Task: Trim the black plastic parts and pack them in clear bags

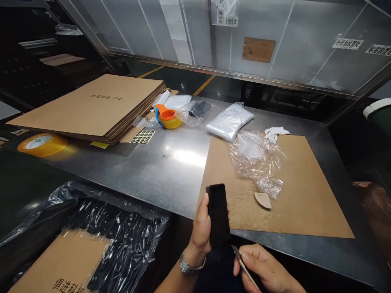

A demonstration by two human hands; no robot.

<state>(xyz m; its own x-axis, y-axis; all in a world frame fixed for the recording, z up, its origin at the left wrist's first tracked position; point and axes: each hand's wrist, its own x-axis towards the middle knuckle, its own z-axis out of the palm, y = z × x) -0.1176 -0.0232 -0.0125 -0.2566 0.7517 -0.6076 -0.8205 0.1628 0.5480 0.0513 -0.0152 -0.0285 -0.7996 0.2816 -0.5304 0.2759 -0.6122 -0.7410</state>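
My left hand, a metal watch at its wrist, grips a black, slab-shaped object that looks like a phone. It is held tilted up at the table's front edge, its face dark. Just to the right and lower, my right hand pinches a slim metal tool with a pointed, knife-like tip aimed at the slab's lower end. The tip appears apart from the slab. Beyond the hands, a small beige wedge-shaped piece lies on a flat cardboard sheet.
Crumpled clear plastic, a white glove and a white wrapped packet lie farther back. An orange-and-yellow cup stands by stacked cardboard. A tape roll is at left; a plastic-lined box sits below.
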